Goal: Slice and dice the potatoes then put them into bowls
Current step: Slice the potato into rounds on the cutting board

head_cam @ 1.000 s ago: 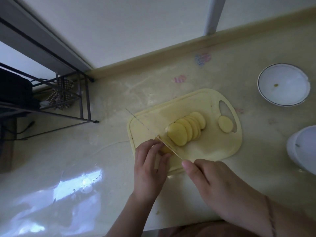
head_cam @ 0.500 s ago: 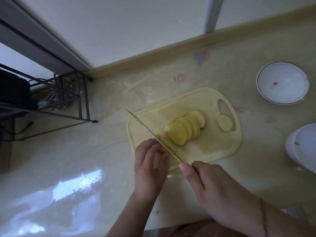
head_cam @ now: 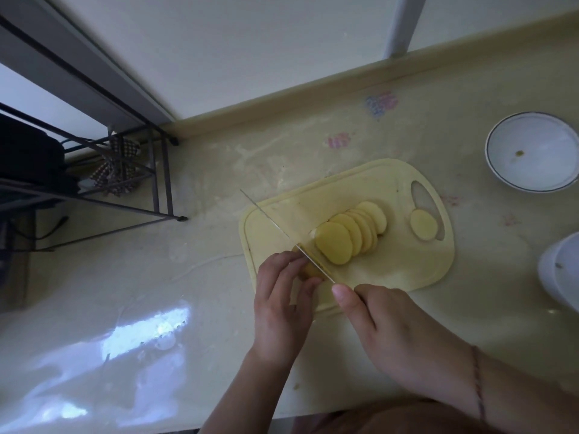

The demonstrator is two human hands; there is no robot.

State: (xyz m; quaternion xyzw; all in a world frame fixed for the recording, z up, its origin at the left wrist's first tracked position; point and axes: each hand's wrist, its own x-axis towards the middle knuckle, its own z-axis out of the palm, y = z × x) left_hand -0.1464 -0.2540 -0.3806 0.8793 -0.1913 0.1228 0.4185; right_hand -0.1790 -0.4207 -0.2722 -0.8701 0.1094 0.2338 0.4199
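Slicing is well along, I judge: a row of potato slices (head_cam: 354, 233) leans together on the yellow cutting board (head_cam: 391, 277), one slice (head_cam: 423, 228) lies apart by the handle hole, and only a small potato end (head_cam: 308, 269) is left, pinched by the left hand (head_cam: 282, 305). The right hand (head_cam: 398, 327) grips the knife (head_cam: 288, 236), whose blade is at this piece. Dicing is not begun, both white bowls (head_cam: 532, 151) hold no potato, and no readable writing shows.
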